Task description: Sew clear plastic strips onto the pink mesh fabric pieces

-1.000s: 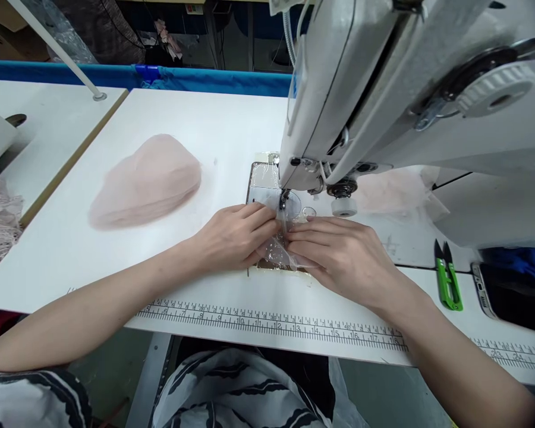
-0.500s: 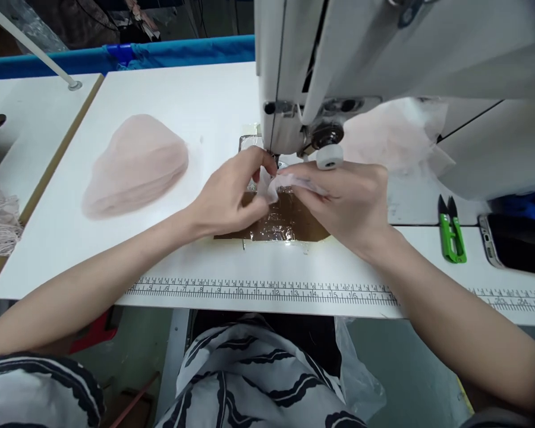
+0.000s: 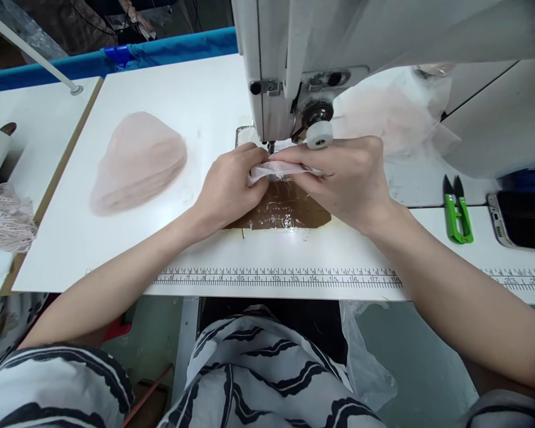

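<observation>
White tabletop (image 3: 214,107) bore a printed ruler (image 3: 294,279), blue cloth (image 3: 182,50) ran behind, green thread snips (image 3: 452,219) lay rightward, left hand (image 3: 229,183) and right hand (image 3: 350,181) had fingers clamped on sheer fabric (image 3: 277,170) close to the sewing machine (image 3: 274,53).

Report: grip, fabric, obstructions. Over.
Left grip, right grip: both pinching sheer fabric. Fabric just in front of presser foot; whether any lies under it, can't tell. Green snips and phone off right, touching neither.

hands (image 3: 232,184): pinching sheer fabric (image 3: 277,169) | sewing machine (image 3: 276,59): ahead | snips (image 3: 458,219): right
</observation>
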Motion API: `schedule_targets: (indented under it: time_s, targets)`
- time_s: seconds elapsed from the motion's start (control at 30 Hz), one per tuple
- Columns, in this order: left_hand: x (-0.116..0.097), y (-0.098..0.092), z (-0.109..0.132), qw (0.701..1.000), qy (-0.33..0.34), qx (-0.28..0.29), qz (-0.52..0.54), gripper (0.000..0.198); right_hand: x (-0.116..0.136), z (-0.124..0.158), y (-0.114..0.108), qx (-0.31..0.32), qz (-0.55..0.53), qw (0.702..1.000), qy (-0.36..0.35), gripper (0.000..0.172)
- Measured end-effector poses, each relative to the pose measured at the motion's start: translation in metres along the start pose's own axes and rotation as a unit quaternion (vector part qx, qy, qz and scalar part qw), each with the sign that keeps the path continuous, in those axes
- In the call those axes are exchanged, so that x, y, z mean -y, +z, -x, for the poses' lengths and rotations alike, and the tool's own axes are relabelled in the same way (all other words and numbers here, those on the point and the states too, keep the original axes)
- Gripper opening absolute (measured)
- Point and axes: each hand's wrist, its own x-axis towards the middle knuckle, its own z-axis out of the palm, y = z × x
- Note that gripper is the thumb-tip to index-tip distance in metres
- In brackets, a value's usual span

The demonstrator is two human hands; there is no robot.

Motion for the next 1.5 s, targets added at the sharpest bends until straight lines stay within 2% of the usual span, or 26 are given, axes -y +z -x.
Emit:
schedule_targets:
  time_s: [0.27,0.47,0.73,0.93,1.1,1.27,1.4,1.5]
  targets:
    - [0.006,0.014,-0.004,0.998,0.029,-0.054,-0.008,0.024,0.001,0.002,-0.001,0.009,0.003,1.000,0.014,0.033]
    - [0.004,0.011,-0.004,1.000,0.005,-0.026,0.000,0.022,0.002,-0.002,-0.004,0.024,0.004,1.000,0.017,0.033]
    - [0.010,0.014,-0.006,1.000,0.003,-0.022,0.005,0.024,0.003,0.000,0.001,-0.027,0.018,0.999,-0.002,0.040]
    - [0.015,0.018,-0.007,1.000,0.004,-0.009,0.003,0.022,0.003,0.000,-0.001,0.011,0.013,1.000,0.020,0.043]
    - [0.018,0.014,-0.009,0.999,0.037,0.003,0.004,0.023,0.004,0.001,-0.001,0.016,0.028,0.999,0.034,0.040]
    - [0.016,0.012,-0.011,0.999,0.044,0.022,0.001,0.016,0.006,0.001,-0.001,0.025,0.043,0.998,0.036,0.040]
    - [0.019,0.015,-0.012,0.999,0.043,0.010,-0.011,0.017,0.006,-0.001,-0.001,0.022,0.044,0.998,0.045,0.039]
    - [0.020,0.013,-0.010,0.997,0.069,0.002,-0.043,0.021,0.006,0.001,-0.003,0.007,0.028,0.999,0.034,0.037]
